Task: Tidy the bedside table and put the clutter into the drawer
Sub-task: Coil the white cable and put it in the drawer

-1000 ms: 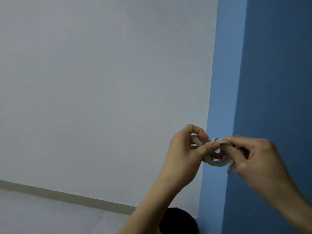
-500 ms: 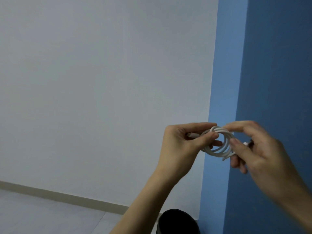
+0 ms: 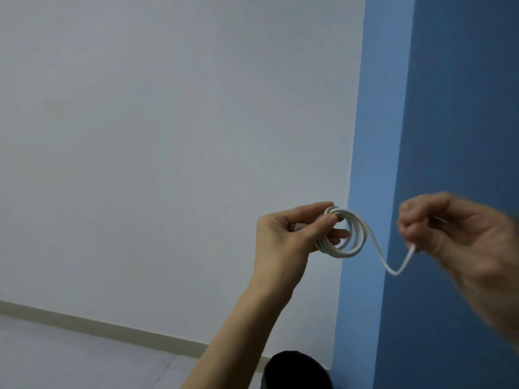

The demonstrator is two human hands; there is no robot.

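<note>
Up in the air, a white cable (image 3: pixel 361 234) is held
Its coil is pinched by curled fingers (image 3: pixel 309 209) of the left hand (image 3: pixel 283 242), its loose end gripped by the blurred right hand (image 3: pixel 455 228); a blue wall (image 3: pixel 463 108) is seen behind

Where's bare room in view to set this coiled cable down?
Only the grey floor, between the skirting board and the dark round object. No table or drawer shows. Crowded between the left hand and right hand: the cable spans it.

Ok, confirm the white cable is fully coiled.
No, a loose tail sags from the coil in the left hand to the right hand.
</note>
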